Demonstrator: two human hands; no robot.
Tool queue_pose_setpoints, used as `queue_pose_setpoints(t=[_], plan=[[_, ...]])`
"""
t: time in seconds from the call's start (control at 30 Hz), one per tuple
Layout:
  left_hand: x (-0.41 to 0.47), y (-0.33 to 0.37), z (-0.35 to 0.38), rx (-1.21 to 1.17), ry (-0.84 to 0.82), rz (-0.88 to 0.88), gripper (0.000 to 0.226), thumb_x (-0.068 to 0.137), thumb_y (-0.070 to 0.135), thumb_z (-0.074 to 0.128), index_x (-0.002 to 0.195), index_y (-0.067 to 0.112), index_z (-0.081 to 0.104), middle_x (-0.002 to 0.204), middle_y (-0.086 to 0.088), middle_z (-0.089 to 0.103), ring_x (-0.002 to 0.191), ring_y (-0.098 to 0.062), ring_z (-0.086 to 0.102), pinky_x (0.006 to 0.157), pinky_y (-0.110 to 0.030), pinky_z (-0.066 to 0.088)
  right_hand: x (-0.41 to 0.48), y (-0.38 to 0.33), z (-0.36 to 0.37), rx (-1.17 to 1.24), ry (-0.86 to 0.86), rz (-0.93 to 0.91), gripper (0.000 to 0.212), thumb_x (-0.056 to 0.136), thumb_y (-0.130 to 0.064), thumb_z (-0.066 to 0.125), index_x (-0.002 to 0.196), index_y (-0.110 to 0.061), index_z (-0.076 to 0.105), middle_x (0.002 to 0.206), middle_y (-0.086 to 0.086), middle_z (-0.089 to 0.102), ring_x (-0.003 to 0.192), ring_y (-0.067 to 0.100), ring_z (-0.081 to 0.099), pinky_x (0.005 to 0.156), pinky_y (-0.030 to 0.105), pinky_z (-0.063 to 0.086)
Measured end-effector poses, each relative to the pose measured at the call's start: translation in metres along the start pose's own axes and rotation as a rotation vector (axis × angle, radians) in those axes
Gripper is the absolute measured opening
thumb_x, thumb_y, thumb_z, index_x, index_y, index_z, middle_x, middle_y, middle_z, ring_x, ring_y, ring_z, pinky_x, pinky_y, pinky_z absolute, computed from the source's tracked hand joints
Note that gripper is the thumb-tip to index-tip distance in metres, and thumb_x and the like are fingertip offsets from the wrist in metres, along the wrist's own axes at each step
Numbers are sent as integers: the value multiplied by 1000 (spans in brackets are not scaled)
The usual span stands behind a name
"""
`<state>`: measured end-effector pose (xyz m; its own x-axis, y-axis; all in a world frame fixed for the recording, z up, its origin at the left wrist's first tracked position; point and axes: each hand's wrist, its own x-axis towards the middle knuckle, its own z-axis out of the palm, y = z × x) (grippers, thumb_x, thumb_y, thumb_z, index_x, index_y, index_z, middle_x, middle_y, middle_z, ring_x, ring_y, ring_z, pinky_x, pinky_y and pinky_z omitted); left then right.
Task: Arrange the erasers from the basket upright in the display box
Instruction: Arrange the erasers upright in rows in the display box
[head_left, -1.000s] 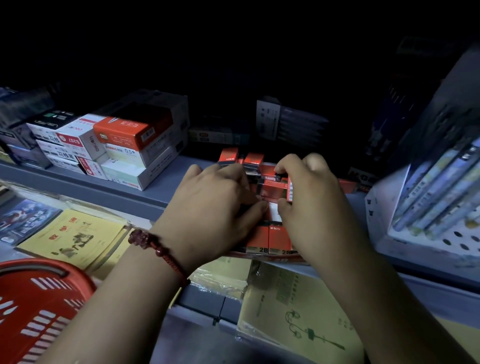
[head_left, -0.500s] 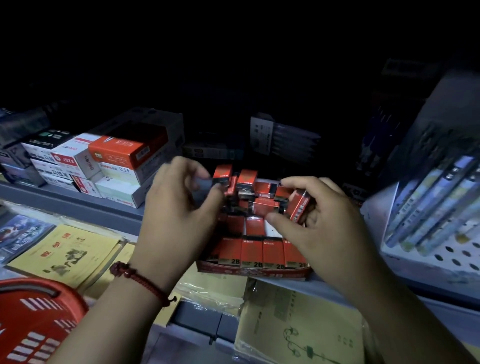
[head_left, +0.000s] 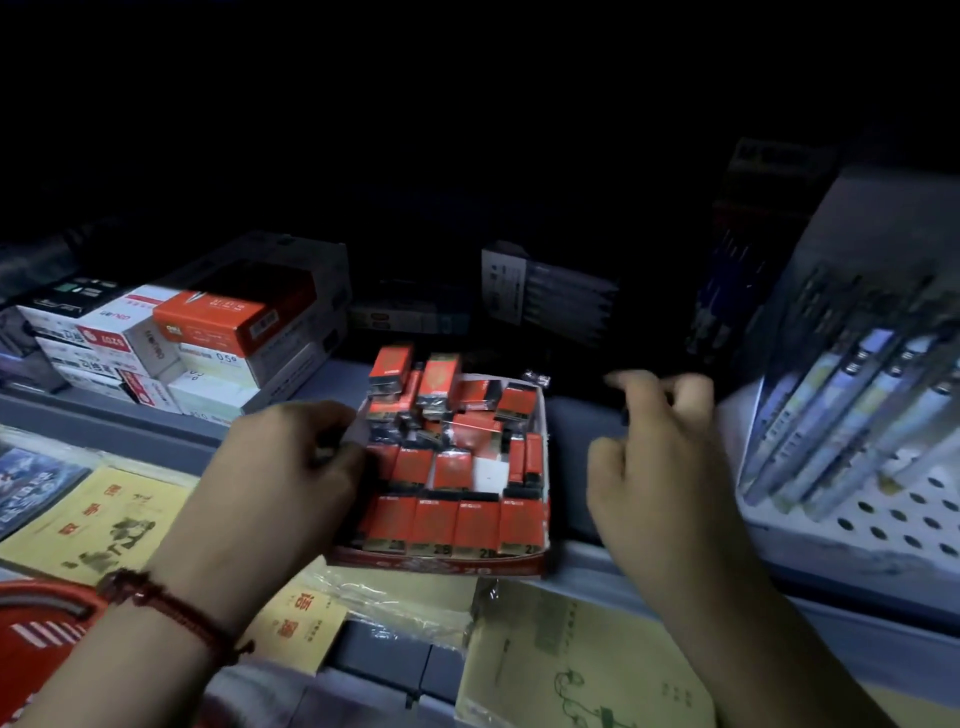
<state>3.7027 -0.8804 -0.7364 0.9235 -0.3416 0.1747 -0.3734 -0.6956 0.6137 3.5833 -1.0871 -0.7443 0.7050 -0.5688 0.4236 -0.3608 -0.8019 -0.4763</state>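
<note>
Far half of the scene is near black, so stock at the back of the grey metal shelf (head_left: 576, 421) can't be made out. Right hand (head_left: 654, 467) is motion-blurred, fingers loosely curled, right of the box & apart from it; can't tell if it holds anything. Red plastic basket (head_left: 36, 639) is cut off at the near-left corner, contents out of view, partly behind the left forearm w/ a red cord bracelet (head_left: 171, 608).

Red cardboard display box (head_left: 441, 564) sits at the shelf's near edge, centre. Left hand (head_left: 280, 467) has its fingers curled over the box's left wall, gripping it. Inside: red-and-black wrapped erasers (head_left: 457, 525). Near row of four stands upright, side by side, "2B" on the labels. Next row: three more upright + one white face. Far part is a jumble, pcs tilted & lying across each other; two stand tallest at the far-left corner.

Left on the shelf: stack of white & orange cartons (head_left: 223, 332). Right: white perforated rack (head_left: 883, 525) w/ blue-grey pens (head_left: 852, 415). Yellow booklets (head_left: 104, 514) lie near left, below the shelf.
</note>
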Motion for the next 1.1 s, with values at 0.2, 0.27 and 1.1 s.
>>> queue_pose_setpoints(t=[0.2,0.27,1.1], plan=[[1,-16,-14,17,103,-84,12,90,22,73,80,26,75,65,7,71,58,-16,68,58,-33,55,8,-5,2,-244,-112,41,22,80,3,66,98,-7,59,100,18,51,49,10,33,46,20,16],[1,-20,-17,3,125,-99,8,89,21,74,82,26,76,66,6,72,58,-19,70,63,-38,58,12,-5,2,-278,-139,71,22,86,-1,63,104,-10,56,107,15,52,63,11,47,51,23,26],[2,-6,19,-361,35,-53,11,95,18,71,90,24,78,69,7,75,64,-8,72,60,-39,63,22,-26,5,582,-268,-204,53,93,3,52,131,-34,52,115,-12,55,51,4,48,45,13,37]])
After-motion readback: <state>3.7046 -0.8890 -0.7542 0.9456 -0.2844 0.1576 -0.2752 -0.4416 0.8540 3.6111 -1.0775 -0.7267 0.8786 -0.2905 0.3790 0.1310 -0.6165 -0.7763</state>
